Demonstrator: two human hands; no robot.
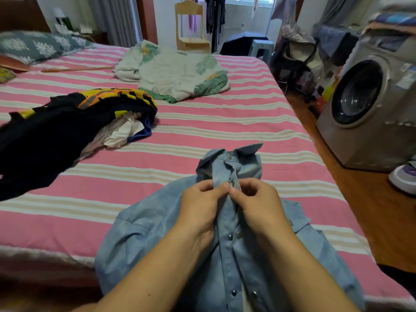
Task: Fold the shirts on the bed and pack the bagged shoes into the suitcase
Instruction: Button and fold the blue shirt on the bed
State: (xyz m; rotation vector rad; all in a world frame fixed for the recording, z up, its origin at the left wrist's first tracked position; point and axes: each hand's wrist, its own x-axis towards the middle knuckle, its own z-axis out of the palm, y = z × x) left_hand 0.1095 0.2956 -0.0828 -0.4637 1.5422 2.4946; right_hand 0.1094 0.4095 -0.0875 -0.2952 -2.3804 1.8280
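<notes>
A light blue denim shirt (146,226) lies front-up on the near edge of the pink striped bed (202,122), collar pointing away from me. My left hand (200,206) and my right hand (261,206) meet at the button placket just below the collar, each pinching one side of the fabric at a snap button. Lower snaps are undone and the front gapes slightly. A heap of other shirts (67,127), black, yellow, white and blue, lies on the bed to the left. No suitcase or bagged shoes are in view.
A crumpled leaf-print blanket (175,73) sits mid-bed, a pillow (33,46) at the far left. A washing machine (371,104) stands on the wooden floor to the right, with clutter, a stool and a wooden chair (191,25) beyond the bed.
</notes>
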